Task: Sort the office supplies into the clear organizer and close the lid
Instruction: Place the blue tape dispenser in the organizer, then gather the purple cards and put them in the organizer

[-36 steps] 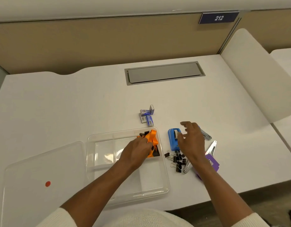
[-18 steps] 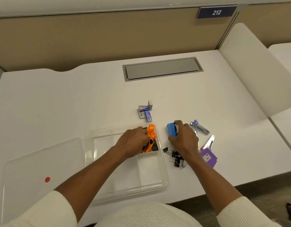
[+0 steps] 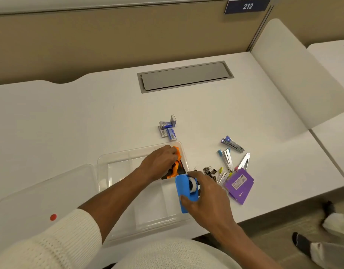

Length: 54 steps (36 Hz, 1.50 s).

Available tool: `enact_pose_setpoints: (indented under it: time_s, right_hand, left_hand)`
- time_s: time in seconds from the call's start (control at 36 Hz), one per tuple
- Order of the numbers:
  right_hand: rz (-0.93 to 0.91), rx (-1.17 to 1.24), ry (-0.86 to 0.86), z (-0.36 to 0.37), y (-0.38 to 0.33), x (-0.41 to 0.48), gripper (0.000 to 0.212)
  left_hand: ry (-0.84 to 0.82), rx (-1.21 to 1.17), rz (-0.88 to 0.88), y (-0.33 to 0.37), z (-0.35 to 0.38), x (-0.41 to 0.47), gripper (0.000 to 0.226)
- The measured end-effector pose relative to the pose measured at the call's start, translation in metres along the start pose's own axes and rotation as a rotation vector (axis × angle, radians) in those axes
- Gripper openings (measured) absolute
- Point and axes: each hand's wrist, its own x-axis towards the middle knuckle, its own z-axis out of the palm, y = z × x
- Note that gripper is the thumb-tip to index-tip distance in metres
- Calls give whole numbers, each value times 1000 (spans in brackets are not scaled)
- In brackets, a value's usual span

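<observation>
The clear organizer [image 3: 117,162] sits open at the desk's near edge, its clear lid [image 3: 41,195] with a red dot lying flat to its left. My left hand [image 3: 157,162] rests on an orange tool [image 3: 177,162] in the organizer's far right compartment. My right hand [image 3: 208,199] grips a blue tape dispenser [image 3: 183,193] above the organizer's right edge. On the desk to the right lie black binder clips [image 3: 209,170], staplers [image 3: 228,159], purple cards [image 3: 239,184] and, farther back, small staple boxes [image 3: 167,128].
A grey cable hatch [image 3: 184,76] is set into the desk at the back. A white divider panel [image 3: 295,74] stands on the right, a tan partition behind. A person's feet [image 3: 322,235] are on the floor at lower right.
My right hand closed on the blue tape dispenser, lifted it off the desk and carried it toward me over the organizer's right edge. My left hand stayed on the orange tool.
</observation>
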Motion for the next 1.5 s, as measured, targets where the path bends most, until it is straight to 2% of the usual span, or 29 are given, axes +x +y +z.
enact_pose_setpoints:
  time_s: [0.22, 0.39, 0.47, 0.56, 0.67, 0.81, 0.92, 0.97, 1.06, 1.11, 1.19, 1.28, 1.39, 1.5]
  right_hand:
    - [-39, -281, -133, 35, -4, 4, 61]
    - [-82, -406, -143, 64, -5, 3, 54]
    - [-108, -418, -139, 74, -1, 1, 59]
    - [-134, -411, -134, 77, 4, 1, 60]
    - [-155, -350, -95, 73, 8, -1, 53]
    - [-137, -177, -13, 50, 9, -9, 39]
    - [16, 11, 74, 25, 21, -15, 29]
    - [104, 67, 194, 14, 33, -17, 25]
    - [266, 141, 360, -2, 61, -17, 22]
    - [371, 167, 415, -12, 82, -14, 18]
    - [544, 228, 472, -24, 114, -8, 31]
    - [697, 336, 476, -30, 139, -2, 49]
    - [831, 450, 482, -33, 158, 6, 59]
    - [845, 504, 470, -30, 164, 11, 64]
  left_hand:
    - [-98, -2, -17, 0, -5, 1, 35]
    - [64, 159, 18, 3, -19, -10, 44]
    - [81, 214, -22, 4, -26, -12, 36]
    - [32, 127, -128, 4, -21, -13, 26]
    - [-56, 24, -210, 9, -9, -13, 12]
    - [-201, 29, -213, 17, -2, -9, 14]
    - [-210, 6, -248, 17, -5, 0, 5]
    - [-255, 52, -259, 22, -9, 3, 17]
    - [-158, 213, -265, 35, -19, 0, 13]
    - [-111, 232, -313, 50, -28, 1, 29]
    - [17, 244, -266, 76, -38, 8, 33]
    - [69, 29, -156, 101, -33, 27, 18]
    - [-19, -288, -71, 136, -13, 55, 25]
    - [-84, -411, -34, 170, 9, 77, 39]
